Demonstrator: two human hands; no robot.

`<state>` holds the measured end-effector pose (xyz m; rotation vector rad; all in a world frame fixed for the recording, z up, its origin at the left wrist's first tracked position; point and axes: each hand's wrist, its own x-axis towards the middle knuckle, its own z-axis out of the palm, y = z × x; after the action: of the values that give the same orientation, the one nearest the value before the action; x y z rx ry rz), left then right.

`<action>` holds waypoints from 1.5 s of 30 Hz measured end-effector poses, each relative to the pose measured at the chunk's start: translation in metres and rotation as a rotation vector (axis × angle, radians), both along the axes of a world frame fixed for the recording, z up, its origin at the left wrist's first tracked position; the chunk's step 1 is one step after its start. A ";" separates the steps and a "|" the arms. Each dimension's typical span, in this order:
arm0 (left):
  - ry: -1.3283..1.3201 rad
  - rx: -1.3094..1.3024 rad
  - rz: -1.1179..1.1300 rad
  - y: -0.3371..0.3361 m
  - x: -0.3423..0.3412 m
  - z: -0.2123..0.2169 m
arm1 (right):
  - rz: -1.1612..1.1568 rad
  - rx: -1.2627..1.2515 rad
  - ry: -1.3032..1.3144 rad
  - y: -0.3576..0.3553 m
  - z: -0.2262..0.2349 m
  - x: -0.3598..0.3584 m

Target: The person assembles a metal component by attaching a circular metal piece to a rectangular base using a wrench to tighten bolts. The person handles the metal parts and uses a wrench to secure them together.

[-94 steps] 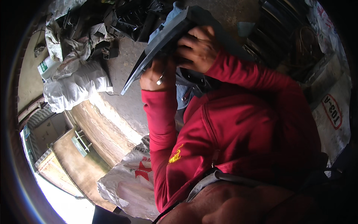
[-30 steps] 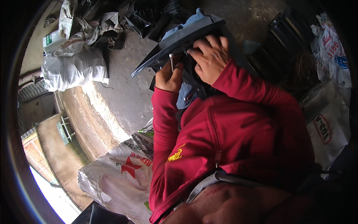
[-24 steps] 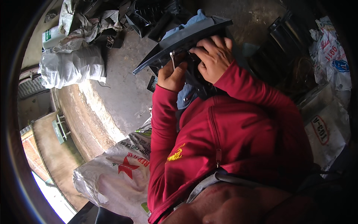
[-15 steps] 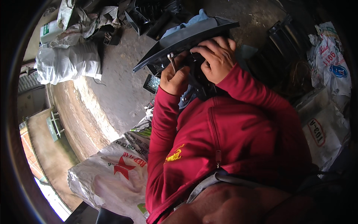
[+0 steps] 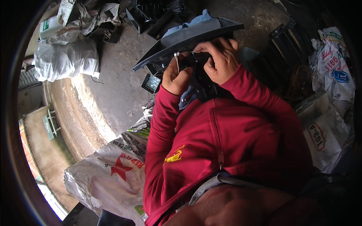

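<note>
A wide dark plastic panel [image 5: 188, 41], with a black frame-like assembly [image 5: 203, 81] below it, sits tilted in front of my body. My left hand [image 5: 177, 80] is closed round a metal wrench [image 5: 177, 60], its thumb along the shaft and the wrench head up by the panel's underside. My right hand [image 5: 223, 62] is bent against the same underside, with the index fingertip at a small shiny bolt-like piece [image 5: 193, 52]. The thumb lies lower, apart from that fingertip. What the other right fingers touch is hidden.
A small dark tray of shiny metal hardware [image 5: 152, 83] stands left of my left hand. White sacks lie at far left [image 5: 68, 60], near left [image 5: 105, 177] and right [image 5: 332, 60]. Black plastic parts [image 5: 154, 17] are on the floor beyond the panel; dark ribbed parts [image 5: 290, 39] stand at right.
My right index finger has drawn back slightly, showing the small shiny piece at its tip. The wrench head has shifted slightly right and stands more upright.
</note>
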<state>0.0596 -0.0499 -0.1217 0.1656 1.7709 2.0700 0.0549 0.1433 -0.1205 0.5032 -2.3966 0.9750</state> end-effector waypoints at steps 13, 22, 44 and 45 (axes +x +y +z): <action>0.431 -0.619 0.088 0.009 0.008 0.007 | 0.019 0.070 0.038 0.003 0.003 0.002; 0.498 -0.724 0.136 0.010 0.008 0.002 | 0.037 0.038 0.026 0.006 0.000 0.001; 0.605 -0.565 0.233 0.009 0.009 -0.010 | 0.180 -0.110 -0.056 0.003 0.009 0.000; 0.561 -0.554 0.244 0.010 0.010 -0.010 | 0.139 -0.094 -0.042 0.003 0.007 0.000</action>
<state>0.0700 -0.0398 -0.1312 0.4129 2.7548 1.6874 0.0548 0.1467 -0.1132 0.6265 -2.3651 1.1635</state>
